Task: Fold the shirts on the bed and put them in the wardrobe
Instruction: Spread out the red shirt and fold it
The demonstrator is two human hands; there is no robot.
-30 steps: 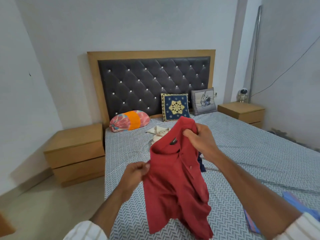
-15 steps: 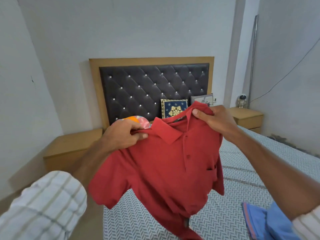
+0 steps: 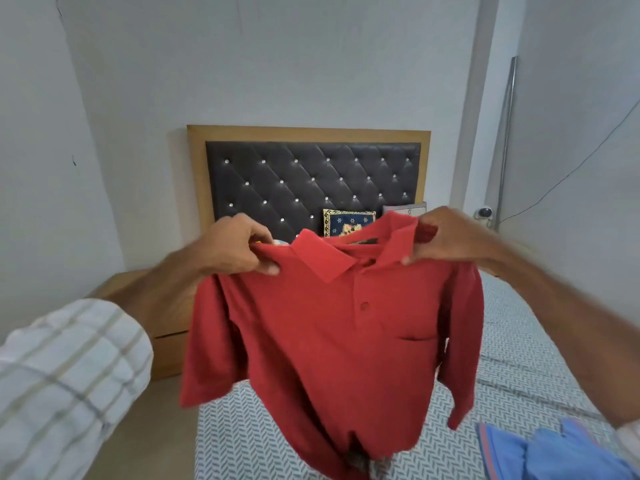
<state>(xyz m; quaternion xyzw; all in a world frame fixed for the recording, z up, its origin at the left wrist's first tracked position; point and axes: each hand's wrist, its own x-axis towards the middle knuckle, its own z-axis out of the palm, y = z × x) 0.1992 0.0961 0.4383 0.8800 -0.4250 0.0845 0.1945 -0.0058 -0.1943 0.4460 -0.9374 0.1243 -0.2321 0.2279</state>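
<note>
A red polo shirt hangs spread out in the air above the bed, front toward me, collar up, chest pocket on the right. My left hand pinches its left shoulder beside the collar. My right hand pinches the right shoulder at the same height. The hem dangles just over the patterned sheet. A blue shirt lies crumpled on the bed at the lower right. No wardrobe is in view.
A tufted dark headboard stands against the far wall with a navy embroidered cushion below it. A wooden nightstand sits left of the bed, mostly behind my left arm. A small camera-like device is at the far right.
Both hands have lifted the red shirt higher and pulled its shoulders apart, so it now hangs flat and open. My view has tilted up toward the wall.
</note>
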